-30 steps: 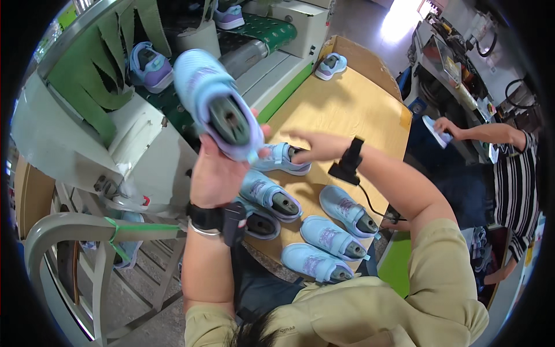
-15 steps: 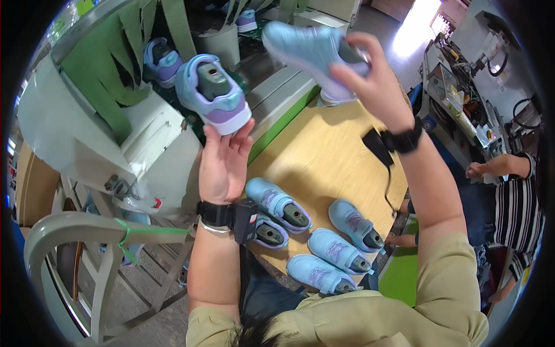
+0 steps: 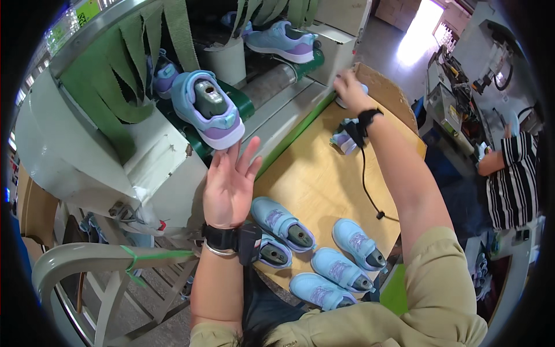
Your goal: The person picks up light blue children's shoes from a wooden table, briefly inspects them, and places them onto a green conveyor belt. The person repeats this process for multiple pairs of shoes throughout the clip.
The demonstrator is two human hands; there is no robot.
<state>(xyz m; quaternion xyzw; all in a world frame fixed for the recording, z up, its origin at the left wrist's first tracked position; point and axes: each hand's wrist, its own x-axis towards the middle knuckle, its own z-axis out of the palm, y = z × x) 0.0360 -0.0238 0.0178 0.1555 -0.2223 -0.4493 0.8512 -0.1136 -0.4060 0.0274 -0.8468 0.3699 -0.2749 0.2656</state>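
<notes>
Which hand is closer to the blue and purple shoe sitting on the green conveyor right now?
Left. The left hand is open just below the shoe, fingertips almost at its sole. The right hand is far off, at the wooden table's far end.

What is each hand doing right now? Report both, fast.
Left hand: open, palm up, fingertips at the sole of the blue-and-purple shoe on the conveyor.
Right hand: reaching onto a shoe at the table's far edge; grip cannot be told.

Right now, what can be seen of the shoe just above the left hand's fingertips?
The shoe is a small light-blue sneaker with lilac side panels and a white sole, mounted on a grey last that fills its opening. It lies on the green conveyor belt at the machine's mouth, under hanging green strips, sole edge toward the open left hand, whose fingertips sit just below it; contact is unclear.
</notes>
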